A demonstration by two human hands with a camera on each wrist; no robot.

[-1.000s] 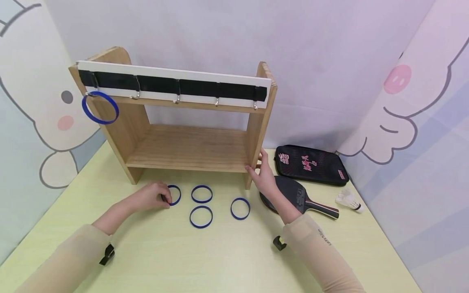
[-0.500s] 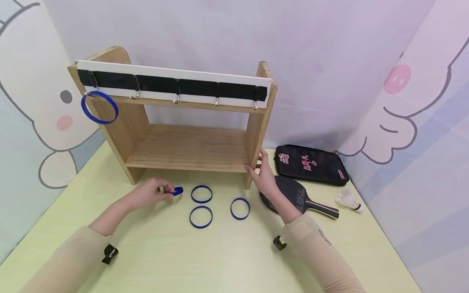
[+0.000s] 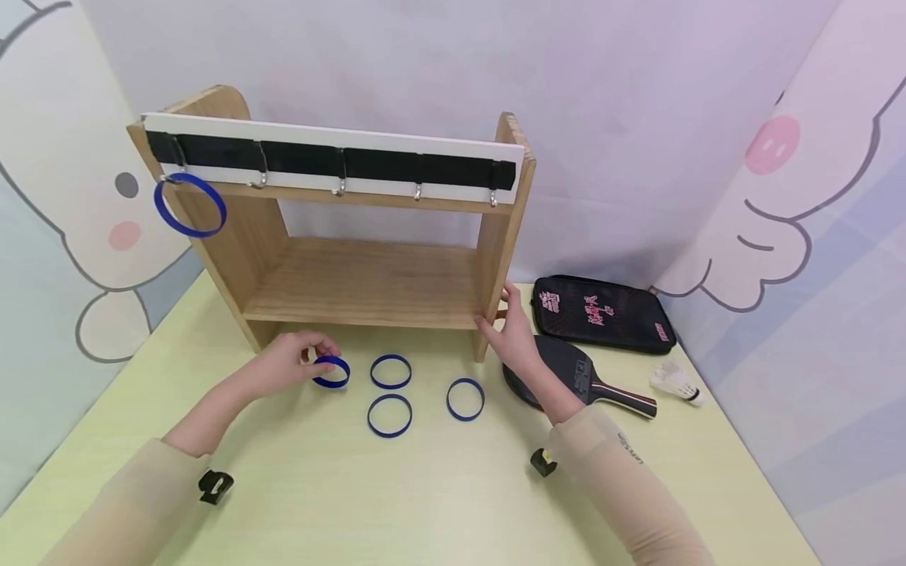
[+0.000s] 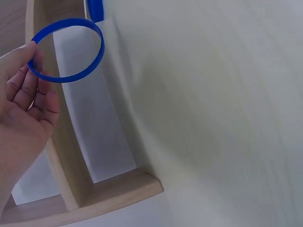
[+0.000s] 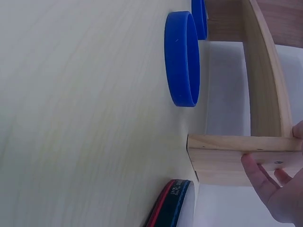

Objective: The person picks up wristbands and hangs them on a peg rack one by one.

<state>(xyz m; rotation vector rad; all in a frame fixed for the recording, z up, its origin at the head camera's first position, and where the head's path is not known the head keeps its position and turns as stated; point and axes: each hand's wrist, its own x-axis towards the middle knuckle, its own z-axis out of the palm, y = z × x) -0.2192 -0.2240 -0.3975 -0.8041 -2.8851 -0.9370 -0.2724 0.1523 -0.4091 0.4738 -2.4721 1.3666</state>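
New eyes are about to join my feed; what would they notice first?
Probably the wooden rack filling the middle of the head view, with a bright blue ring on its leftmost hook. Next, the left hand pinching another ring in front of it, while the right hand holds the rack's right side. Off to the right, the dark paddle and black case stand out against the pale table.

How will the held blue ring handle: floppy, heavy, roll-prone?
The blue ring is probably light: thin band. It seems fairly stiff: pinched at one side by the left hand, it shows little sag. On edge, its round outline might let it roll.
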